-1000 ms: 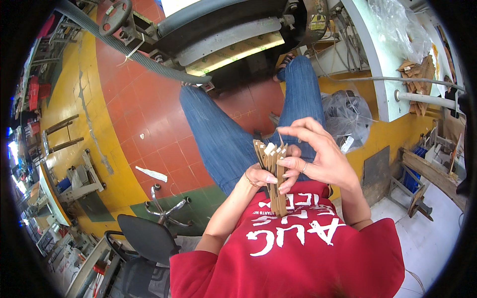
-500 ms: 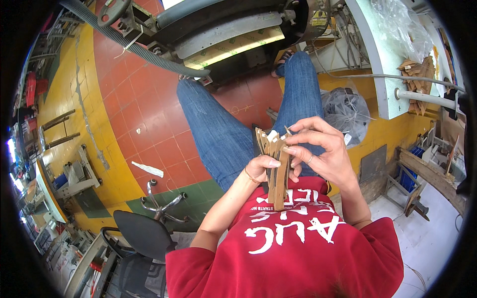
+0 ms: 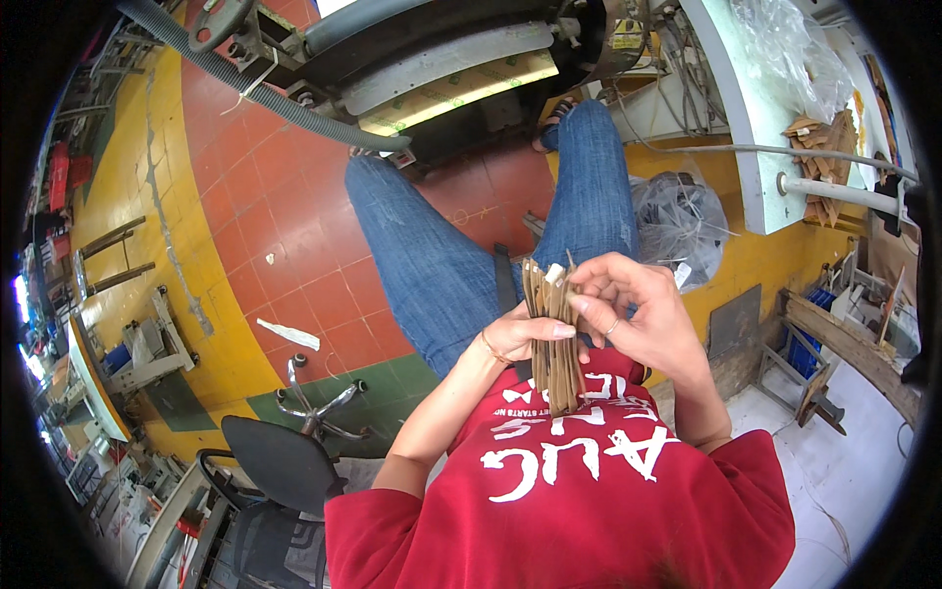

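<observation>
Several brown strips (image 3: 562, 378) overhang the left hand (image 3: 522, 335), clear of machinery (image 3: 446, 71).

A workshop, judging by the bulky machine (image 3: 446, 71), handwheel (image 3: 221, 24) and ribbed hose (image 3: 275, 103).

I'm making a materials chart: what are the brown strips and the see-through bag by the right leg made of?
The brown strips look like matte leather or cardboard: dull tan, thin stacked edges; I can't tell which. The see-through bag seems shiny, thin plastic, given its crinkles and highlights.
</observation>
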{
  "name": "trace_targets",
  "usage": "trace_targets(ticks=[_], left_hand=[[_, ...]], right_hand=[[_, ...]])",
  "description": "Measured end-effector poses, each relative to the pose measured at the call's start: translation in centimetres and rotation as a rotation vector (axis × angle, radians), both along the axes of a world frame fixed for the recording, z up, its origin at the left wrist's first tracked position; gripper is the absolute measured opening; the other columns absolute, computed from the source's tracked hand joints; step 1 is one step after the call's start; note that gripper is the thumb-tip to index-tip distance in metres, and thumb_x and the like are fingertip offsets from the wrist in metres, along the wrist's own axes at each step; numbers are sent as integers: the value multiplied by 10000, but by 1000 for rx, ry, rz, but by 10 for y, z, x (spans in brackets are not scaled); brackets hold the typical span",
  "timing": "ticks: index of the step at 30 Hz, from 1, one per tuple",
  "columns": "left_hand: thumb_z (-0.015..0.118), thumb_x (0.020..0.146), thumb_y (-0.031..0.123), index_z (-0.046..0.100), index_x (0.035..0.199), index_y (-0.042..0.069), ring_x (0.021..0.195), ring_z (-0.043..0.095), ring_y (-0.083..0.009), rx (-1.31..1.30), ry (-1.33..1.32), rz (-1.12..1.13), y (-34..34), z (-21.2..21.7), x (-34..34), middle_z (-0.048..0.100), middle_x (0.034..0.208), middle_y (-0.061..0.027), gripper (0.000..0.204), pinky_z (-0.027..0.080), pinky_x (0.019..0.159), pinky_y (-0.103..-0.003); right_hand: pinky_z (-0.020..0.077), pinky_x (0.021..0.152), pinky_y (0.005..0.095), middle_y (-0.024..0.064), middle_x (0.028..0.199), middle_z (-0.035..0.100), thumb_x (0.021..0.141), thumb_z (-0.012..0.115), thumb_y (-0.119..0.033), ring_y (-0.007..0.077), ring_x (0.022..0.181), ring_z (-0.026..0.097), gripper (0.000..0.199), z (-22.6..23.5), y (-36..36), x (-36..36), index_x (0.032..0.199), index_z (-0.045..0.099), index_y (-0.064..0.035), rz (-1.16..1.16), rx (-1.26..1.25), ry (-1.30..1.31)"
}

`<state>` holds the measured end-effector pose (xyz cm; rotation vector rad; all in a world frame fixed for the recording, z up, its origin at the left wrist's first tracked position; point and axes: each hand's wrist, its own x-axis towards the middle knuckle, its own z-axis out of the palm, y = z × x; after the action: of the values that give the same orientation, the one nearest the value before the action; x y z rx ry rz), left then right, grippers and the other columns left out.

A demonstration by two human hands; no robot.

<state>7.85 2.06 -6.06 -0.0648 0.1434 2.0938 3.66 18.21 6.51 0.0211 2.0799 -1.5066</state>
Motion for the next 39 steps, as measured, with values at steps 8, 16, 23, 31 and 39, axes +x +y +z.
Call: trace_targets(ticks=[8, 16, 23, 31, 39], left_hand=[[636, 752, 131, 464, 1036, 44, 1028, 591, -303, 80, -100, 76, 6, 2, -3, 548, 1033, -216, 344, 562, 800, -384], [646, 666, 276, 396, 1267, -13, 919, 598, -365, 201, -109, 84, 6, -2, -5, 525, 940, -206, 712, 539, 811, -473], [625, 720, 246, 389, 1262, -13, 909, 614, -381, 115, -63, 60, 11, -4, -5, 540, 999, -220, 645, 530, 817, -507], [623, 664, 254, 413, 1211, -46, 878, 623, -403, 11, -66, 93, 11, 6, -9, 546, 1002, -268, 658, 551, 778, -481], [612, 672, 191, 504, 1071, -21, 1010, 558, -384, 292, -162, 230, 14, 13, -15, 529, 970, -200, 465, 478, 902, -495]], right_hand=[[435, 635, 212, 34, 797, 588, 856, 601, -5, 73, 707, 569, 309, 2, 18, 3, 1136, 470, -21, -75, -237, -31], [449, 594, 208, 31, 819, 571, 869, 615, -59, 66, 711, 551, 298, -14, 15, -9, 1132, 480, -20, -38, -351, -79], [446, 570, 208, 22, 787, 577, 863, 624, -80, 66, 704, 563, 243, -10, 13, -11, 1085, 549, -16, 17, -70, 125], [410, 701, 245, 20, 833, 607, 789, 713, -116, 89, 745, 553, 369, -8, 11, -7, 1124, 576, -40, 77, -35, 166], [478, 650, 246, 34, 823, 598, 818, 656, -13, 96, 754, 560, 348, -5, 20, -3, 1147, 545, -6, -100, -458, -122]])
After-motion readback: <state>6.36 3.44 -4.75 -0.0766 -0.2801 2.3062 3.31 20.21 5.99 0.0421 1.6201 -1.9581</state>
